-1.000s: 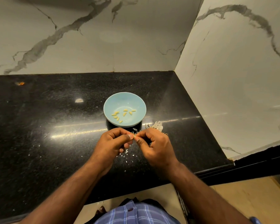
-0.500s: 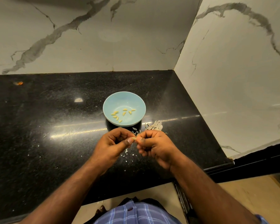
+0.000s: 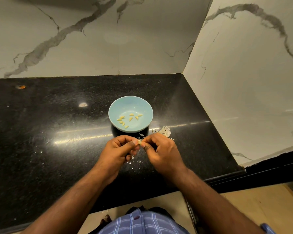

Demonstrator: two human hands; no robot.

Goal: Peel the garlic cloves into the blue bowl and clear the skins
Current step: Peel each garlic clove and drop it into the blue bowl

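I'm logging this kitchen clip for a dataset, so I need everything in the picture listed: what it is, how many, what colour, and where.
bowl: one, light blue, on the counter just beyond the hands
peeled cloves: about eight, pale yellow, loose in the bowl
clove: one, pale, pinched between the two hands
heap of skins: one, white, on the counter right of the bowl
skin flakes: many, white, scattered on the counter under the hands
orange scrap: one, far left of the counter near the wall
counter: one, black speckled stone
walls: two, white marble with grey veins, meeting in a corner
shirt: blue check, bottom edge
left hand: pinches the clove
right hand: pinches the clove
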